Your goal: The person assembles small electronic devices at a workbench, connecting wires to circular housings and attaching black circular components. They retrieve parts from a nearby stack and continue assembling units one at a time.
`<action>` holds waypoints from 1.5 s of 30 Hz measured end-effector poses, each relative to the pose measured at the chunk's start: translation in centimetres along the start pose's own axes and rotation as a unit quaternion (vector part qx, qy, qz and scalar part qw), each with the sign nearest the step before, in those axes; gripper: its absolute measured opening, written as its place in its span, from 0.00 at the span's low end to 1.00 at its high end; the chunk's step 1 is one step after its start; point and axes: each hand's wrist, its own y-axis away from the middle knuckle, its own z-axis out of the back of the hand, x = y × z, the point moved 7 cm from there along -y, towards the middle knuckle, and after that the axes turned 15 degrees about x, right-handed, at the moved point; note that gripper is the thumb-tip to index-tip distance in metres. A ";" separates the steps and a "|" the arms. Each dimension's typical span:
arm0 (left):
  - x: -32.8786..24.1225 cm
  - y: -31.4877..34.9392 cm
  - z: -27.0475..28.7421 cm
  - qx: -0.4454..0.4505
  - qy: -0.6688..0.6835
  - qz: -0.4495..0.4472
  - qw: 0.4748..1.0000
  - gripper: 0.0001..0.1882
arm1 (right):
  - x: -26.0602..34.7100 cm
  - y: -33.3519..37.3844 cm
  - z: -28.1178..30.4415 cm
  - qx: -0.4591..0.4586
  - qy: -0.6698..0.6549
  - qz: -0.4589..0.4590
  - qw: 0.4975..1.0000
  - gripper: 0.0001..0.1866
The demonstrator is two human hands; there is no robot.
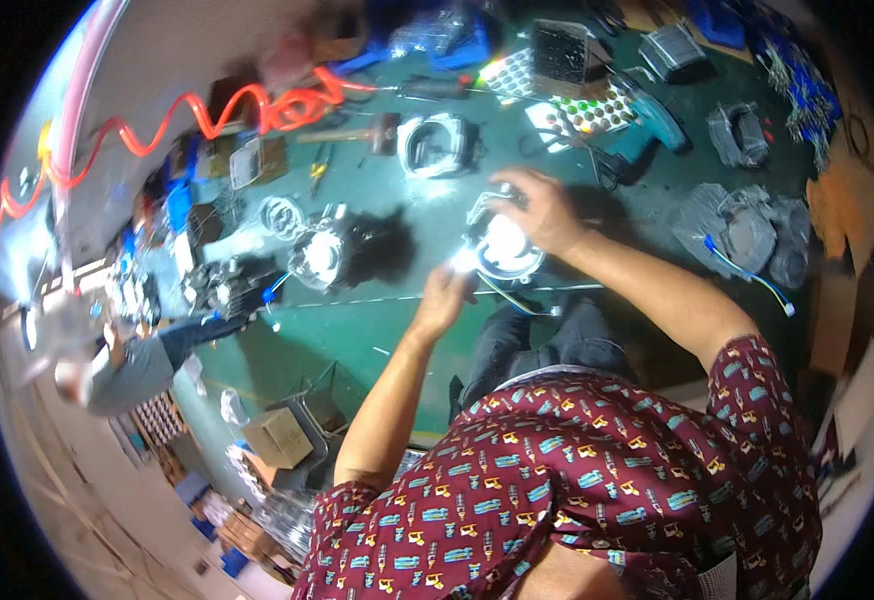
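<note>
A round metal housing (510,252) with a bright, glaring inside stands at the table edge in front of me. A thin cable with a white plug (555,311) runs from its lower side. My left hand (444,298) pinches at the housing's left rim, where glare hides the fingertips. Curled over the far side, my right hand (542,212) grips a small grey metal piece (481,206) at the top of the housing; its exact shape is blurred. To the left sits a similar motor-like unit (317,255) with a blue connector (271,295).
Farther back lie a square metal casing (431,146), a mallet (382,134) and a teal power drill (655,122). Bagged parts (742,232) rest at right. A red coiled air hose (192,105) hangs at left. Another person (132,372) works farther left, beyond a cardboard box (278,438).
</note>
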 end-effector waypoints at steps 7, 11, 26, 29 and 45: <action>-10.4 6.4 4.0 -0.146 -0.319 -0.052 0.935 0.10 | 2.6 -1.3 0.5 0.010 0.239 0.003 0.971 0.25; -11.7 14.3 14.2 -0.359 -0.422 -0.160 0.817 0.17 | 11.6 -3.4 0.0 -0.009 0.175 0.067 0.982 0.16; 4.8 16.4 29.1 -0.165 -0.064 -0.056 0.983 0.14 | 6.8 -5.8 -44.8 0.198 -0.349 -0.345 0.849 0.14; 5.8 15.6 28.3 -0.151 -0.058 -0.054 0.985 0.15 | 7.4 -5.7 -42.3 0.205 -0.183 -0.306 0.911 0.14; 4.1 6.3 25.6 -0.063 0.196 -0.030 0.978 0.12 | 14.2 -6.5 -37.3 0.343 0.227 -0.230 0.882 0.18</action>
